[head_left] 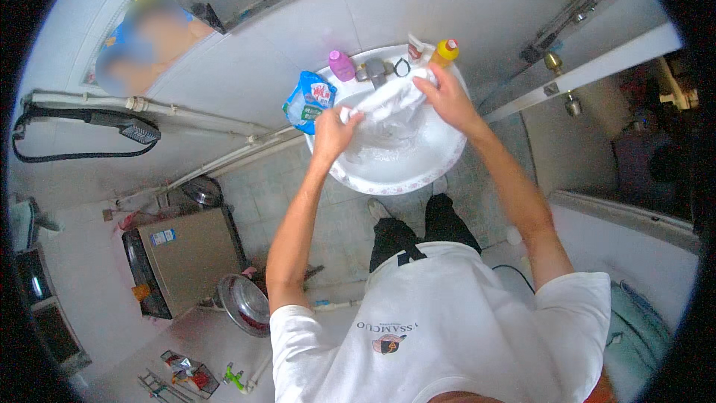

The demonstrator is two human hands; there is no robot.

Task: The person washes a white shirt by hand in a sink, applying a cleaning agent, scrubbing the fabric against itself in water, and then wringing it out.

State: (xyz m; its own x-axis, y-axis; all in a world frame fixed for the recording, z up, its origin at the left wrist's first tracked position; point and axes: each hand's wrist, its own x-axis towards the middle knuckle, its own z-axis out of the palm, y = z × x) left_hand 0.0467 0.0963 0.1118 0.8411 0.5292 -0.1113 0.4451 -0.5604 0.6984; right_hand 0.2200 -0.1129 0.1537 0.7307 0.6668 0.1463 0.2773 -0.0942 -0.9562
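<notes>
The left hand (333, 133) has its fingers curled closed on one end of the white cloth (394, 104); the right hand (446, 98) pinches the other end between thumb and fingers. The cloth spans the gap above the sink (399, 183), its slack middle sagging into the bowl, where there seems to be water. It should handle limp and soft, hard to damage, light when dry but dragging if soaked, and perhaps slick with soap; bunched ends held in whole fists would grip better than fingertips. Behind it stands the tap (373, 69), between a purple bottle (341, 66) and a yellow bottle (445, 53); a blue bag (309, 101) sits at the left rim.
</notes>
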